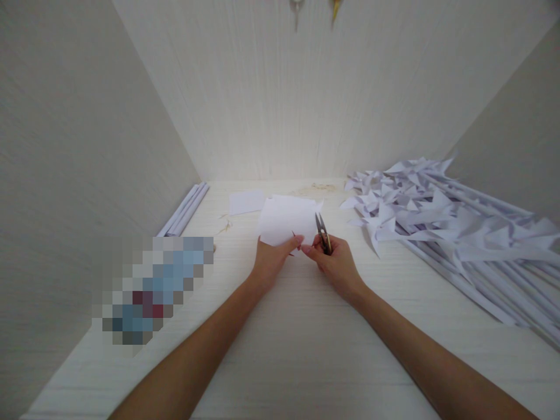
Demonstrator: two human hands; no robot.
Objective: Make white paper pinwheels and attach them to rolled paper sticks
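My left hand (272, 259) grips a sheet of white paper (286, 219) by its near edge, thumb on top. My right hand (336, 265) is closed around a small pair of scissors (322, 232), their blades slightly parted and pointing away from me. The right thumb and fingertips also meet at the paper's near right corner, close to the left thumb. Thin red bits (299, 247) show between the two hands, too small to make out. Behind the held sheet, a smaller white paper piece (246, 202) lies flat on the table (280, 350).
Many white paper pinwheels (385, 219) on rolled paper sticks (490, 280) are heaped at the right. Several paper rolls (186, 209) lie along the left wall. A pixelated area (161, 286) hides something in front of them. A wall (280, 105) closes the far side.
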